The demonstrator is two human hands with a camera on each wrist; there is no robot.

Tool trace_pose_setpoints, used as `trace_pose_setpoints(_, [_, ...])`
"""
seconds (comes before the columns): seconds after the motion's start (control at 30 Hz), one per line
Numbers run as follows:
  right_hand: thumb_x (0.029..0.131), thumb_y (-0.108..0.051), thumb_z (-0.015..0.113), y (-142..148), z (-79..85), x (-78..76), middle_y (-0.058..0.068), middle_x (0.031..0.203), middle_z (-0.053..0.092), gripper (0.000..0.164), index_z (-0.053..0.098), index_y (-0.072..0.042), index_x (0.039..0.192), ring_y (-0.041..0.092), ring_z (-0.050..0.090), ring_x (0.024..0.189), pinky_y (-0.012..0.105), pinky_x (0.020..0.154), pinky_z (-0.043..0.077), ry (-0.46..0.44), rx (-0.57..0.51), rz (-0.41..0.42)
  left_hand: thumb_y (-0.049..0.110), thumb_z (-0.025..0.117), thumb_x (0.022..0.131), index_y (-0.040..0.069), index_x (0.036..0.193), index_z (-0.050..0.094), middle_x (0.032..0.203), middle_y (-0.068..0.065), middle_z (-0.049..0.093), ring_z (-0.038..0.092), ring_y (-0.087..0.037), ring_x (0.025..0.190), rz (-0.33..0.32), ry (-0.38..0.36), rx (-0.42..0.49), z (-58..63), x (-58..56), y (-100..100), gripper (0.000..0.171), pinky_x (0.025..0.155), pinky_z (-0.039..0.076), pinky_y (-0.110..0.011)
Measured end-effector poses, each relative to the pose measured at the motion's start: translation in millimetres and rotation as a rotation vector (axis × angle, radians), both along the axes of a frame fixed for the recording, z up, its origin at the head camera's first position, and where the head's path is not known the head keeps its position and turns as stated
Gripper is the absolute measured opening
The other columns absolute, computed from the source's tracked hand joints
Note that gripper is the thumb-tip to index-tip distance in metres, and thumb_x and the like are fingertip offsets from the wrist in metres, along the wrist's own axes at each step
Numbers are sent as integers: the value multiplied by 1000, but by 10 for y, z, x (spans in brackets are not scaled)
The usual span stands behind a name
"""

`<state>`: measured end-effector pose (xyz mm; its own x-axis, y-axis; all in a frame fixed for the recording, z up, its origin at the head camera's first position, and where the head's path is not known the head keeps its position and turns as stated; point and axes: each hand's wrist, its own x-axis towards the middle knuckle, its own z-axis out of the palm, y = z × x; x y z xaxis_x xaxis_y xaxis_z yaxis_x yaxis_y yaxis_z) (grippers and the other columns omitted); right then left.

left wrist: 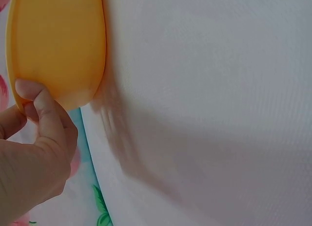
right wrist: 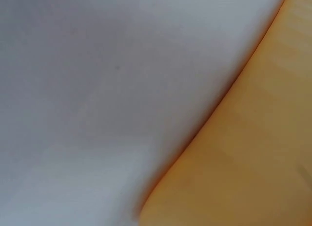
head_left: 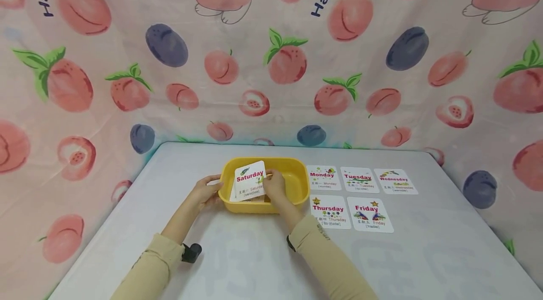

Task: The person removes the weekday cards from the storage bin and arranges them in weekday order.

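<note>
A yellow plastic basin (head_left: pixel 297 182) stands on the table in the head view. My left hand (head_left: pixel 206 192) pinches its left rim between thumb and fingers, which the left wrist view shows close up at the hand (left wrist: pixel 44 123). Over the basin, my right hand (head_left: pixel 275 187) holds a white card printed "Saturday" (head_left: pixel 249 181) by its right edge. Part of another card shows beneath it inside the basin. In the right wrist view only the basin's outer wall (right wrist: pixel 243 158) and the tabletop appear; the hand is out of that frame.
Right of the basin lie several day cards: Monday (head_left: pixel 324 178), Tuesday (head_left: pixel 359 180) and Wednesday (head_left: pixel 395 182) in the back row, Thursday (head_left: pixel 331 212) and Friday (head_left: pixel 370 215) in front. A fruit-patterned cloth (head_left: pixel 271 116) hangs behind the white table (head_left: pixel 254 253).
</note>
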<state>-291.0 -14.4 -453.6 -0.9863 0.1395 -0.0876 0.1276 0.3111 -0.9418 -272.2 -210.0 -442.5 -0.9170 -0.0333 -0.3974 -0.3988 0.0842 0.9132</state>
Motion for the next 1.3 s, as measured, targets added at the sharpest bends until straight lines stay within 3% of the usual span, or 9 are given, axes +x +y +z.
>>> trace_pose_setpoints(0.23, [88,3,49,-6,-10,-14,12,85,56,25,58,1,112,15,48,71,18,55,39,12,-1,5,8,50,97,2,141,36,100,-12,54,52,-7,62,2,1,20,1,12,4,47,54,47,-17])
trace_pose_setpoints(0.57, [84,7,52,4,22,9,11,82,53,31,55,1,114,16,48,68,17,53,40,40,-21,52,7,49,97,0,142,33,101,-12,55,55,-8,65,-2,22,59,23,-7,-3,48,53,49,-18])
trace_pose_setpoints(0.8, [84,10,47,71,51,-22,12,90,50,46,45,-3,128,15,45,71,17,55,38,71,-98,63,8,50,97,1,140,36,100,-11,54,54,-8,66,-3,27,52,24,-35,21,46,54,47,-17])
trace_pose_setpoints(1.03, [84,10,44,171,97,17,10,90,47,51,41,-7,132,15,44,69,17,55,39,74,-127,81,8,49,97,1,141,35,108,-15,52,55,-9,69,-17,19,46,-8,-24,18,47,55,48,-18])
trace_pose_setpoints(1.17, [88,8,42,244,131,76,14,102,50,56,34,-13,139,18,48,79,20,64,44,50,-110,135,9,50,97,3,141,36,108,-14,52,53,-9,70,1,-2,39,-27,4,-2,46,55,48,-17])
trace_pose_setpoints(1.3, [91,5,38,328,188,149,16,136,43,63,25,-21,147,25,49,107,33,93,48,20,-125,173,10,50,97,3,140,37,106,-13,52,54,-8,68,3,1,44,-35,7,-13,46,55,48,-17])
